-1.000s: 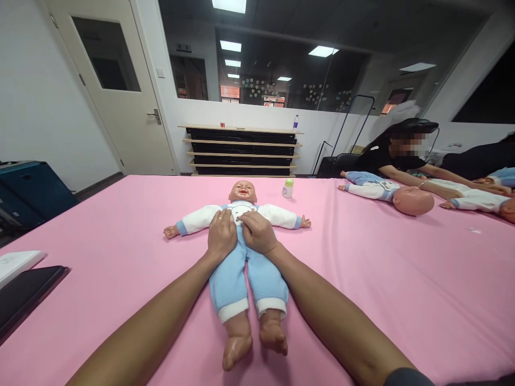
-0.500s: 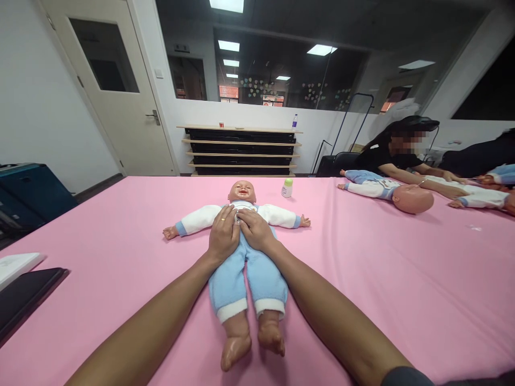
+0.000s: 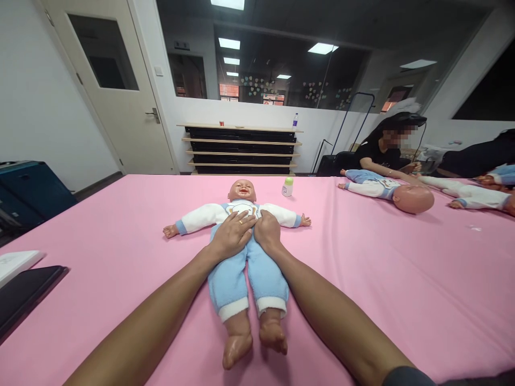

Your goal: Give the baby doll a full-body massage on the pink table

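A baby doll in blue trousers and a white top with blue cuffs lies on its back, arms spread, feet toward me. My left hand lies flat across its belly, fingers stretched out and a ring on one of them. Beside it, my right hand rests against the other side of the doll's belly. Its fingers are curled in, and what they may hold is hidden. Past the doll's shoulder stands a small white bottle with a green cap.
A pink-covered table bears everything. Another doll lies at the right, near a seated person. A black flat object and a white box are at the left edge. Behind stands a low stack of shelves.
My left hand has slid toward the middle of the doll's belly. My right hand has moved to the right and its fingers have curled. The person's arm at the right has drawn back.
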Demonstrator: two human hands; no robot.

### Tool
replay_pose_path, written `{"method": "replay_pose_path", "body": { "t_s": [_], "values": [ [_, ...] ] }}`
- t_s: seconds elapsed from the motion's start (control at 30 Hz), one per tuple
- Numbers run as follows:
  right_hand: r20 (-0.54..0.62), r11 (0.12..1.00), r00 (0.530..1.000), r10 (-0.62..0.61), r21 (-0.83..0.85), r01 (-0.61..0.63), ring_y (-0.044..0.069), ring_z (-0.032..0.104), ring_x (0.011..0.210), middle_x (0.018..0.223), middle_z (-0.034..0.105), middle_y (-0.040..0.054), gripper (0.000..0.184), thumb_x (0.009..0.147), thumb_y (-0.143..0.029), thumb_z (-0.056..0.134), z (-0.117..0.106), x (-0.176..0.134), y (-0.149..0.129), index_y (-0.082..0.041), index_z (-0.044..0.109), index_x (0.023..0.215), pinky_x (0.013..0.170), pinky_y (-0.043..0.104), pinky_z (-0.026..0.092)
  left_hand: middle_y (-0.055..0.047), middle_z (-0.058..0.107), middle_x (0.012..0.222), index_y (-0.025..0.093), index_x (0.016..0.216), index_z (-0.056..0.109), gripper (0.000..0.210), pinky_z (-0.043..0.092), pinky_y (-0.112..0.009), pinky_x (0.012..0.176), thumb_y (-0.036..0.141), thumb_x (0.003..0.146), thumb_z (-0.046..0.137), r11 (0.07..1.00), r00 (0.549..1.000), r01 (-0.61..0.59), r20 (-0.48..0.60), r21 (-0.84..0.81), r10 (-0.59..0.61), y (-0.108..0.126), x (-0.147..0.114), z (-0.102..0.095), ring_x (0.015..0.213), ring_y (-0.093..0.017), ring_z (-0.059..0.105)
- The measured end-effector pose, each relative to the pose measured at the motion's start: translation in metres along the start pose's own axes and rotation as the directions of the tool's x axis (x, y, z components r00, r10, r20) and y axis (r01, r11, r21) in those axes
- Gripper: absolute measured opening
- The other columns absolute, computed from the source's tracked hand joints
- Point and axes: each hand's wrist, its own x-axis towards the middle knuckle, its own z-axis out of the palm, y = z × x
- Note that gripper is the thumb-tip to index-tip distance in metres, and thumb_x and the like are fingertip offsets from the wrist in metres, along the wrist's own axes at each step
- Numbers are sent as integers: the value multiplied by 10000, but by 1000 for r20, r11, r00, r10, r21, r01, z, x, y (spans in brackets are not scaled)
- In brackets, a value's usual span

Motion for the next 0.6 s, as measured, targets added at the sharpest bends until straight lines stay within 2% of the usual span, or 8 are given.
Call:
{"method": "replay_pose_path", "body": {
  "t_s": [0.07,0.17,0.3,0.43,0.53,0.6],
  "values": [
    [-52,1000,999,12,15,-11,278,616,974,1011,678,176,295,854,-132,407,1,-1,0,-107,644,1029,901,406,449,1,465,1454,285,1381,488,449,191,-519,1179,298,949,370,999,999,50,2,5,-50,-2,2,2,1399,-236,334],
    [-84,997,995,-55,56,60,274,603,1018,1071,671,158,331,871,-146,397,1,-1,-3,-114,630,1104,927,417,447,-5,442,1473,298,1400,462,450,185,-525,1172,339,969,343,985,983,174,-54,4,-174,-7,4,7,1404,-242,321],
    [-64,980,984,-169,98,174,236,603,980,1027,678,106,314,885,-137,376,-3,-1,-9,-155,633,1064,907,385,464,-20,426,1484,304,1402,456,448,233,-534,1145,367,975,336,959,954,283,-100,-16,-283,-11,4,14,1404,-256,319],
    [-66,962,968,-243,110,249,230,601,1002,1039,673,110,311,880,-122,388,-6,-1,-13,-152,632,1070,929,390,468,-41,432,1478,279,1372,490,432,276,-549,1120,354,970,350,937,921,346,-175,-38,-347,-14,2,20,1395,-273,333],
    [-7,902,916,-401,169,397,221,601,1055,1076,675,101,330,858,-101,418,-8,-1,-15,-168,639,1093,980,389,463,-73,481,1437,228,1330,528,416,303,-542,1114,297,959,352,915,877,395,-261,-87,-403,-19,-3,26,1365,-269,383],
    [82,834,842,-533,223,506,208,606,1070,1086,681,82,354,824,-78,440,-9,-1,-17,-187,651,1087,997,382,465,-89,512,1405,197,1313,537,417,315,-528,1120,258,946,349,897,836,421,-327,-132,-441,-23,-5,29,1339,-258,419]
  ]
}}
